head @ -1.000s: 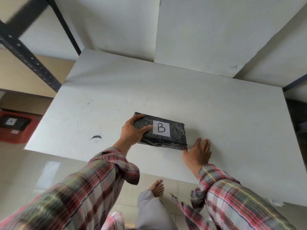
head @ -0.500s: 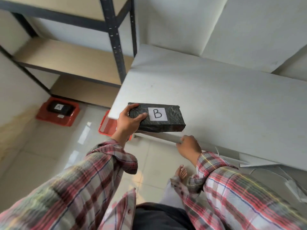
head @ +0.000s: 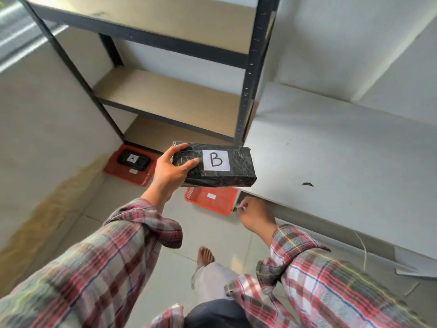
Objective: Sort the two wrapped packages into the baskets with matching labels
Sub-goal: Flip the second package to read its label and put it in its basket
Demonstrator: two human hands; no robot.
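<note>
My left hand (head: 171, 170) grips the left end of a black-wrapped package marked B (head: 227, 168) and holds it in the air, past the table's left edge. Directly below it on the floor sits an orange basket (head: 210, 202) with a small white label, partly hidden by the package. Further left on the floor, another orange basket (head: 128, 172) holds the black package marked A (head: 133, 159). My right hand (head: 254, 215) is curled at the table's front corner, holding nothing that I can see.
A white table (head: 343, 166) fills the right side. A black metal rack with wooden shelves (head: 170, 95) stands behind the baskets against the wall. My bare foot (head: 205, 254) is on the tiled floor below the hands. Paper scraps lie under the table's near edge.
The view swung left, away from the table. My left hand lifted package B off the table and carried it left over the floor baskets. My right hand slid off the tabletop to its front corner.
</note>
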